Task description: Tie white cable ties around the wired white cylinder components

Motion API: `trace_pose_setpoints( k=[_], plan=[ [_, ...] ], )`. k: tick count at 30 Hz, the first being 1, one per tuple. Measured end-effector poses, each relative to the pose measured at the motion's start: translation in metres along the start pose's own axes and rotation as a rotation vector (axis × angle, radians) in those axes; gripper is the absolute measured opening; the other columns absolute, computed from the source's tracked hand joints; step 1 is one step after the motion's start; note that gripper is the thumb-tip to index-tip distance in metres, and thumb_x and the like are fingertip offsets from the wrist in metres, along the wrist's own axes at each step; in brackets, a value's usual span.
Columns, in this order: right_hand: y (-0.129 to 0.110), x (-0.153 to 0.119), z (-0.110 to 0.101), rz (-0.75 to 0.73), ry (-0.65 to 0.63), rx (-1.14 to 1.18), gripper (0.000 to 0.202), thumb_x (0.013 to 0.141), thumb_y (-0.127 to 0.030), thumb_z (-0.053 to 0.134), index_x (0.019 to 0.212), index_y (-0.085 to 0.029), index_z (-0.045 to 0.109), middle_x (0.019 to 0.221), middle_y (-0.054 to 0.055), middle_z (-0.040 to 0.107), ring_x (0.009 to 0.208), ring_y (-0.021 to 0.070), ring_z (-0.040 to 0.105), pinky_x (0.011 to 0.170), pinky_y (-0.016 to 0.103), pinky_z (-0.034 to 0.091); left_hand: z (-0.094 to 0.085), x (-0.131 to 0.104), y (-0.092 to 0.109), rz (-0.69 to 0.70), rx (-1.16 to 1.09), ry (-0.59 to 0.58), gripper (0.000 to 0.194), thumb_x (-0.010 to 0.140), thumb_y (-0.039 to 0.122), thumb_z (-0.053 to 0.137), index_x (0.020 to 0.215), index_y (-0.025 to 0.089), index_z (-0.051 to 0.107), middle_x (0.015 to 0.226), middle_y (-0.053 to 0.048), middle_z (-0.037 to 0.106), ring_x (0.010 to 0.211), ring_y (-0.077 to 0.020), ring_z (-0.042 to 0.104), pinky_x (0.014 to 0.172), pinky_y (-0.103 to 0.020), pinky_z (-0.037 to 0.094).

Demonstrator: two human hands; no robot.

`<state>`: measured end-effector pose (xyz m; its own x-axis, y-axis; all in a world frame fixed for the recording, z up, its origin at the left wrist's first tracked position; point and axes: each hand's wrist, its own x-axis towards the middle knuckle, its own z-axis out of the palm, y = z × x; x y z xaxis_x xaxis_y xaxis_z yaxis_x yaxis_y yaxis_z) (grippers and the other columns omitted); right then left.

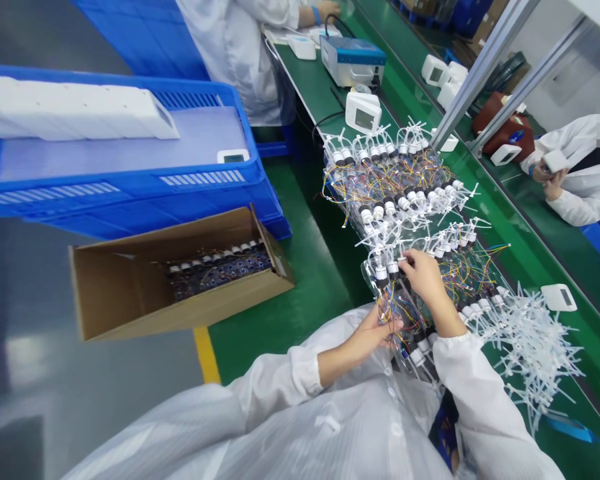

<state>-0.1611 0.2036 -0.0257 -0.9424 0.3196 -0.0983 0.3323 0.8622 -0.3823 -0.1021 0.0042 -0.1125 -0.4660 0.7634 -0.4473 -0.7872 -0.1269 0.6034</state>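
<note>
My left hand (373, 330) is partly closed around a bunch of thin coloured wires (397, 308) at the near end of a clear plastic tray (367, 272). My right hand (424, 275) pinches a small white-capped part (403, 260) in the tray's upper row; the fingers cover most of it. Beside it stand other black parts with white caps (381, 273), with white cable ties sticking out above them. More capped parts (417, 357) line the lower edge, below my left hand. A second wired tray (387, 177) lies just beyond on the green bench.
Loose white cable ties (535, 353) are heaped at right. An open cardboard box (130, 313) with wired parts stands at left, near a blue crate (260, 180) of white housings. White devices (363, 112) and a blue instrument box (353, 60) sit farther along. Two co-workers are nearby.
</note>
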Motion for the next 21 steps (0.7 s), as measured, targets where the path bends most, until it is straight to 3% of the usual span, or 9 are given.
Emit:
trace_pose_setpoints(
  k=[3, 5, 9, 11, 12, 14, 16, 19, 21],
  plan=[
    [0.008, -0.011, -0.012, -0.014, 0.066, 0.107, 0.041, 0.098, -0.027, 0.073, 0.139, -0.021, 0.074, 0.121, 0.012, 0.083, 0.098, 0.0267, 0.077, 0.1, 0.041, 0.056, -0.001, -0.002, 0.001, 0.001, 0.026, 0.007, 0.094, 0.086, 0.045, 0.095, 0.166, 0.034, 0.045, 0.132, -0.01, 0.073, 0.102, -0.026, 0.077, 0.076, -0.034, 0.066],
    [0.028, -0.02, -0.03, -0.002, 0.112, 0.175, 0.035, 0.099, -0.034, 0.073, 0.132, -0.024, 0.078, 0.116, 0.009, 0.084, 0.091, 0.0258, 0.078, 0.098, 0.042, 0.059, -0.001, -0.003, 0.001, 0.01, 0.033, 0.027, 0.095, 0.087, 0.044, 0.094, 0.167, 0.034, 0.044, 0.141, -0.011, 0.072, 0.108, -0.0281, 0.077, 0.076, -0.034, 0.067],
    [0.112, -0.03, -0.08, 0.223, 0.317, 0.252, 0.039, 0.103, -0.049, 0.063, 0.123, -0.023, 0.082, 0.096, 0.007, 0.086, 0.08, 0.0275, 0.08, 0.088, 0.042, 0.064, 0.0, -0.005, 0.003, -0.026, 0.047, 0.087, 0.09, 0.088, 0.04, 0.093, 0.165, 0.031, 0.047, 0.14, -0.013, 0.075, 0.107, -0.0273, 0.079, 0.074, -0.03, 0.066],
    [0.165, -0.031, -0.103, 0.392, 0.474, 0.135, 0.045, 0.104, -0.045, 0.053, 0.126, -0.018, 0.081, 0.106, 0.012, 0.086, 0.094, 0.0303, 0.081, 0.095, 0.044, 0.063, 0.002, -0.005, 0.004, -0.048, 0.065, 0.109, 0.089, 0.087, 0.04, 0.094, 0.163, 0.029, 0.05, 0.134, -0.013, 0.078, 0.101, -0.0261, 0.08, 0.069, -0.027, 0.064],
    [0.189, -0.03, -0.112, 0.475, 0.49, 0.036, 0.045, 0.104, -0.042, 0.051, 0.127, -0.017, 0.082, 0.113, 0.014, 0.086, 0.105, 0.0319, 0.08, 0.102, 0.045, 0.06, 0.003, -0.005, 0.005, -0.053, 0.071, 0.118, 0.09, 0.086, 0.041, 0.095, 0.163, 0.029, 0.05, 0.132, -0.013, 0.078, 0.098, -0.0255, 0.08, 0.066, -0.027, 0.064],
    [0.228, -0.025, -0.122, 0.547, 0.399, -0.054, 0.041, 0.099, -0.037, 0.056, 0.122, -0.016, 0.084, 0.123, 0.018, 0.084, 0.12, 0.0351, 0.077, 0.112, 0.046, 0.055, 0.006, -0.006, 0.005, -0.056, 0.073, 0.135, 0.096, 0.084, 0.042, 0.096, 0.166, 0.03, 0.047, 0.13, -0.012, 0.078, 0.093, -0.0246, 0.08, 0.062, -0.026, 0.063],
    [0.253, -0.017, -0.123, 0.54, 0.302, -0.045, 0.034, 0.091, -0.033, 0.065, 0.112, -0.017, 0.087, 0.121, 0.018, 0.085, 0.12, 0.036, 0.076, 0.113, 0.045, 0.054, 0.009, -0.008, 0.005, -0.051, 0.07, 0.154, 0.103, 0.084, 0.042, 0.096, 0.17, 0.033, 0.039, 0.129, -0.011, 0.077, 0.09, -0.0235, 0.08, 0.06, -0.026, 0.063],
    [0.269, -0.005, -0.116, 0.483, 0.181, 0.015, 0.029, 0.084, -0.031, 0.071, 0.104, -0.019, 0.088, 0.116, 0.015, 0.086, 0.114, 0.0336, 0.078, 0.108, 0.041, 0.056, 0.015, -0.011, 0.007, -0.025, 0.075, 0.185, 0.106, 0.086, 0.041, 0.095, 0.172, 0.036, 0.033, 0.127, -0.009, 0.075, 0.085, -0.0215, 0.079, 0.058, -0.026, 0.064],
    [0.274, 0.001, -0.11, 0.443, 0.119, 0.058, 0.029, 0.085, -0.034, 0.07, 0.101, -0.019, 0.088, 0.11, 0.013, 0.087, 0.107, 0.0306, 0.078, 0.103, 0.038, 0.057, 0.019, -0.014, 0.01, -0.013, 0.073, 0.188, 0.1, 0.087, 0.042, 0.094, 0.169, 0.036, 0.037, 0.126, -0.009, 0.074, 0.085, -0.0208, 0.079, 0.059, -0.027, 0.065]
  ],
)
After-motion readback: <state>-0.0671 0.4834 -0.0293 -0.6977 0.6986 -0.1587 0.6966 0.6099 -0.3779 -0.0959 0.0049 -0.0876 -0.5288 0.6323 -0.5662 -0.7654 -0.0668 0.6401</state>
